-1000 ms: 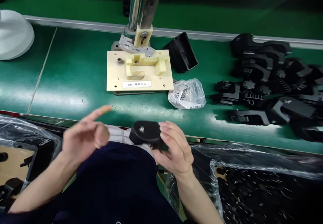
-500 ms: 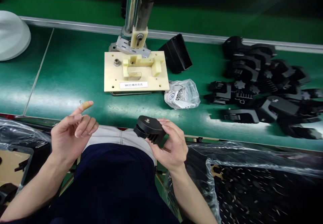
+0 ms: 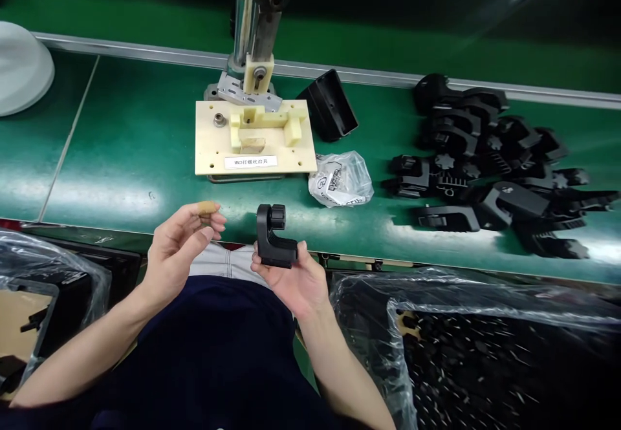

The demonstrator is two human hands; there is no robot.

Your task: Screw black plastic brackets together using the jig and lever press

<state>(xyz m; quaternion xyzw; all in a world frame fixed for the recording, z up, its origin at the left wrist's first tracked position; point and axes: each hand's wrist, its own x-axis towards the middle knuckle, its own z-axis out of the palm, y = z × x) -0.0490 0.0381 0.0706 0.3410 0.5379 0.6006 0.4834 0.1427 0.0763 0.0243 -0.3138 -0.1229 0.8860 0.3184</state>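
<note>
My right hand (image 3: 294, 281) grips a black plastic bracket (image 3: 266, 242) by its base, just in front of the bench edge. The bracket is hook-shaped, and a ribbed knob (image 3: 278, 217) sits at its upper end. To the left of it, my left hand (image 3: 182, 242) holds nothing; its fingers are bent but apart, with a tan cover on the index fingertip. Beyond both hands stands a cream fixture plate (image 3: 206, 152) with raised blocks and a white label, under a metal press column (image 3: 246, 29).
A clear plastic bag (image 3: 342, 181) of small metal pieces and a black open box (image 3: 332, 107) lie right of the fixture. Several black assemblies (image 3: 524, 204) are heaped farther right. Plastic-lined bins (image 3: 402, 352) flank me below the bench. A white round object (image 3: 24, 71) stands far left.
My right hand has turned the bracket so its hook and knob now point up, and moved slightly left. My left hand has come right, closer to the bracket, its pointing finger now bent.
</note>
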